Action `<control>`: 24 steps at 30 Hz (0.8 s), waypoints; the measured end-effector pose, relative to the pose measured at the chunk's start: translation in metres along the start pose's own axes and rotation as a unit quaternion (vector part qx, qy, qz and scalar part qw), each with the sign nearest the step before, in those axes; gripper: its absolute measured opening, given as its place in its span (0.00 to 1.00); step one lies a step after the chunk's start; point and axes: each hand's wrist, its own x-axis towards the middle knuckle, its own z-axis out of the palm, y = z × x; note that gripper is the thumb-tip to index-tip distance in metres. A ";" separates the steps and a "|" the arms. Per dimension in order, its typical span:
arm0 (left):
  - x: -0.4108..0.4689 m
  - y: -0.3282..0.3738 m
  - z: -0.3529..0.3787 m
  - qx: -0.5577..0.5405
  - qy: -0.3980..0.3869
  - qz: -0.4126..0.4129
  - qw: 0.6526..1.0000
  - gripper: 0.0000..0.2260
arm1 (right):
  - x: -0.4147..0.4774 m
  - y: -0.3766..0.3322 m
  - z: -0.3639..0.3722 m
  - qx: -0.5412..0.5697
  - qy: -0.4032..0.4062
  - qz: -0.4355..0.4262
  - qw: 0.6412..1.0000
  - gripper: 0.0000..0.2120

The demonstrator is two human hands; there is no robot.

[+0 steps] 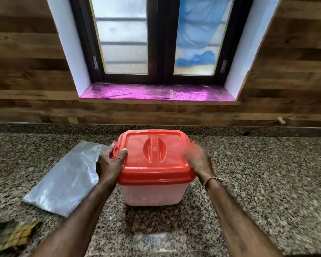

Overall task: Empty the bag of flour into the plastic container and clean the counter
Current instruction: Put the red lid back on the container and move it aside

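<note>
The tub stands mid-counter with both hands at its lid. A flat bag lies just left, a cloth nearer. Right of the tub the counter is open.

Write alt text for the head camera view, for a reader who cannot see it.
A person's left hand grips the left clasp of a red lid on a translucent plastic container, while the blurred right hand is at the lid's right edge. A flattened clear plastic bag lies to the left on the speckled granite counter, below a window.
</note>
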 end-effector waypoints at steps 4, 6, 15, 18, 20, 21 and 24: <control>-0.001 -0.001 0.005 0.000 0.014 -0.003 1.000 0.28 | -0.005 -0.003 0.004 -0.052 0.007 -0.042 0.998 0.26; -0.002 0.000 0.008 -0.010 0.017 -0.013 1.000 0.28 | -0.006 0.001 0.004 -0.018 -0.001 -0.052 0.998 0.32; 0.015 0.002 0.028 -0.066 0.038 -0.117 0.990 0.30 | 0.021 0.007 0.007 0.062 -0.001 -0.038 0.997 0.27; 0.032 0.010 0.048 -0.064 0.024 -0.093 0.993 0.25 | 0.053 0.002 0.001 0.040 -0.007 -0.041 0.998 0.34; 0.050 0.016 0.062 -0.058 0.008 -0.083 0.995 0.20 | 0.078 -0.002 -0.001 0.026 -0.009 -0.037 0.999 0.34; 0.060 0.019 0.070 -0.056 -0.001 -0.080 0.995 0.18 | 0.091 -0.004 -0.001 0.020 -0.009 -0.034 0.999 0.34; 0.097 0.024 0.095 -0.060 -0.018 -0.071 0.996 0.19 | 0.131 -0.009 0.001 0.013 0.003 -0.023 1.000 0.33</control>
